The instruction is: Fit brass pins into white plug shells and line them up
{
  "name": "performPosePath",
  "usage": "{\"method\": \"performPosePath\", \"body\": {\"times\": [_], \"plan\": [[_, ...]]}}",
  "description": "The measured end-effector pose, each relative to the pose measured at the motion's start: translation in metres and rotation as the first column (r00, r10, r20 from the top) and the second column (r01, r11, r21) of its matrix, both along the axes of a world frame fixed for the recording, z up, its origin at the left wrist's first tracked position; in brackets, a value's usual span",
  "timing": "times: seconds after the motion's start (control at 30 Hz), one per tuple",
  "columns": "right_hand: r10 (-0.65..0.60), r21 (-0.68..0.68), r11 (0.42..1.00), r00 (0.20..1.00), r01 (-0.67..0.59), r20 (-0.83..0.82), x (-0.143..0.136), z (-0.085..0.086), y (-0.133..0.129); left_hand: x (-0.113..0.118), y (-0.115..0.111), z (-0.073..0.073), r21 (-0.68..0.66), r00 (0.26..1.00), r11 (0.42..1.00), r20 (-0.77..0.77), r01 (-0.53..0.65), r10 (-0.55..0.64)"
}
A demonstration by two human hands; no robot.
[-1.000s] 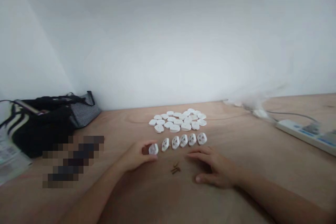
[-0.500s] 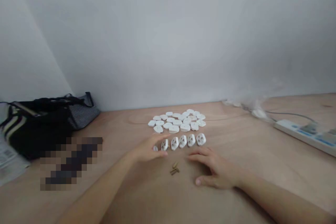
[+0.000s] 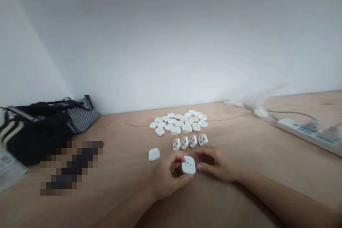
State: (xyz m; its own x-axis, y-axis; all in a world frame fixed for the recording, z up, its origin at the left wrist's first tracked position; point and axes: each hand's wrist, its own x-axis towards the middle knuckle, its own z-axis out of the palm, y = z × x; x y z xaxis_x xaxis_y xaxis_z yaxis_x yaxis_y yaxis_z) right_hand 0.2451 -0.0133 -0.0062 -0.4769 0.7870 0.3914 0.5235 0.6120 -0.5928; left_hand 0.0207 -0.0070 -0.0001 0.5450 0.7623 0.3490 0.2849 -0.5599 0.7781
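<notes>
Between the thumb and fingers of my left hand (image 3: 171,176) is a white plug housing (image 3: 188,165), rounded-square, its flat face with small holes turned toward me. My right hand (image 3: 220,164) is just to the right of it, thumb and fingers apart, with nothing visible in its grasp. Behind my hands stands a short row of similar white housings (image 3: 184,143) on edge, showing larger dark holes. Another white housing (image 3: 154,154) lies alone to the left of that row. The small brass pins seen earlier are hidden, apparently behind my left hand.
Many white plug pieces (image 3: 178,124) lie in a cluster farther back on the wooden table (image 3: 128,139). A black bag (image 3: 40,131) and a pixelated dark object (image 3: 73,167) are on the left. On the right are a white power strip (image 3: 307,133) and clear plastic wrapping (image 3: 256,108).
My left hand has taken the leftmost housing from the row and brought it right and nearer. My right hand has moved slightly up, its thumb closer to the housing.
</notes>
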Motion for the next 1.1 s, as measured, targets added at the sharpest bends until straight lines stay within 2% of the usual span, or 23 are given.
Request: {"method": "performPosePath", "body": {"times": [0.13,0.27,0.43,0.5,0.6,0.7,0.83,0.97,1.1], "plan": [[0.003,-0.001,1.000,1.000,-0.003,-0.004,-0.001,0.001,0.000,0.003,-0.007,-0.001,0.026,0.995,0.999,-0.102,-0.021,0.024],[-0.002,-0.015,1.000,1.000,0.002,-0.027,-0.001,-0.001,0.002,0.001,-0.004,0.001,0.102,0.996,0.993,-0.059,-0.055,0.061],[-0.013,-0.016,1.000,1.000,0.013,-0.010,-0.002,-0.001,0.001,-0.014,0.020,0.000,0.072,0.982,0.982,0.079,-0.175,0.169],[-0.003,-0.016,1.000,1.000,0.003,-0.005,-0.002,0.000,0.000,-0.024,0.032,0.003,0.066,0.969,0.968,0.061,-0.243,0.239],[0.001,-0.014,1.000,1.000,-0.001,0.020,-0.001,0.001,-0.001,-0.036,0.047,0.010,0.122,0.964,0.958,-0.033,-0.259,0.265],[0.002,-0.008,1.000,0.999,-0.001,0.047,0.001,0.001,-0.001,-0.042,0.059,0.016,0.133,0.945,0.962,-0.197,-0.239,0.262],[0.007,-0.011,1.000,0.998,-0.006,0.070,0.003,-0.001,0.000,-0.049,0.071,0.019,0.062,0.884,0.977,-0.416,-0.206,0.213],[0.011,-0.002,1.000,0.997,-0.011,0.078,0.003,-0.004,0.002,-0.048,0.076,0.023,0.103,0.873,0.980,-0.446,-0.169,0.198],[0.007,0.025,1.000,0.997,-0.009,0.082,0.004,-0.006,0.002,-0.030,0.081,0.026,0.198,0.883,0.980,-0.459,-0.007,0.099]]}}
